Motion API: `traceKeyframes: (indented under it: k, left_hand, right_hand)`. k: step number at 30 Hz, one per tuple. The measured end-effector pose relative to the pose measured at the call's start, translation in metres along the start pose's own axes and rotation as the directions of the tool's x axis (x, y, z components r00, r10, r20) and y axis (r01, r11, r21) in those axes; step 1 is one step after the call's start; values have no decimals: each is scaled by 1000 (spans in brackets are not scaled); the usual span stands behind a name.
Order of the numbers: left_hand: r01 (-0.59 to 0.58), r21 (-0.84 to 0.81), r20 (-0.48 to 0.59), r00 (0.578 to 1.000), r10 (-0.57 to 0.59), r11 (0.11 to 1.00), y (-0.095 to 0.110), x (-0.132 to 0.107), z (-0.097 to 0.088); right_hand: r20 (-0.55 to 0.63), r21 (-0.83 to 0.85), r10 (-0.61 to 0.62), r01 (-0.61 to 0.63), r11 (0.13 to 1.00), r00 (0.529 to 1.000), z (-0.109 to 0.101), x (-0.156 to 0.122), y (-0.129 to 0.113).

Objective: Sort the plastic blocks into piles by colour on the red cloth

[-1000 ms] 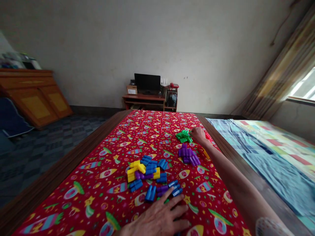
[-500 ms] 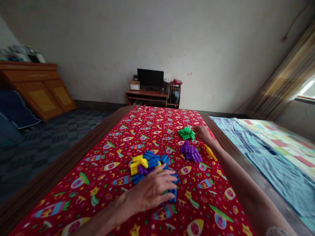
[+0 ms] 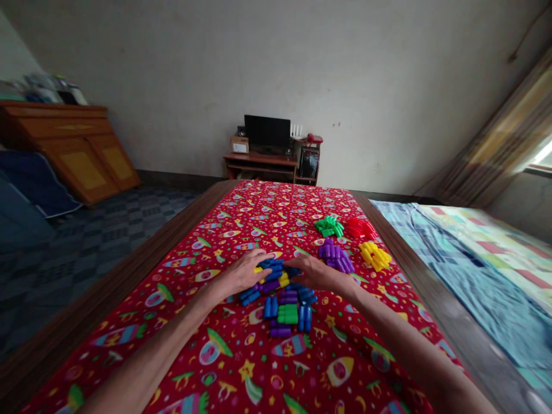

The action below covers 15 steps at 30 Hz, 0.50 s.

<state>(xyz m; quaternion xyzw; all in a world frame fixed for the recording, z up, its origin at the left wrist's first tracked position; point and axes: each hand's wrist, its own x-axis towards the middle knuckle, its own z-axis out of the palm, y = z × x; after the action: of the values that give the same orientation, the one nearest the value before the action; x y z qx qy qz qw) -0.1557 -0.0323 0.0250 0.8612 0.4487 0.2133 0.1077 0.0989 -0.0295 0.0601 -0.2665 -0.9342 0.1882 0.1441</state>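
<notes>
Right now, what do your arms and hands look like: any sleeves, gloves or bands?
Both arms are bare: the left forearm and right forearm show no sleeve, and the left hand and right hand wear no gloves. I can see no watch, bracelet or cable on them.

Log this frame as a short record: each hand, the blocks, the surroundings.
Left hand: fingers on the left side of the mixed plastic block pile
Right hand: fingers on the right side of the same pile
Single-colour clusters: green cluster, red cluster, yellow cluster, purple cluster
Surface: red rocket-print cloth
Background: wooden desk with a black monitor
</notes>
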Motion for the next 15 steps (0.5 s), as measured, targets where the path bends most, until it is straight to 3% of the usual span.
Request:
traceKeyframes:
  k: [4,9,15]
  left_hand:
    - [17,46,1,1000,-17,999,6,1,-1]
    - [-58,80,48,997,55,995,13,4,5]
    - [-84,47,-61,994,87,995,17,13,2]
  right_hand:
    - [-76,-10,116,-117,993,990,0,-20,-1]
    - [-262,-170,182,-231,958,948,-3,-74,-7]
    - [-360,-362,340,-466,807,869,3,-139,4]
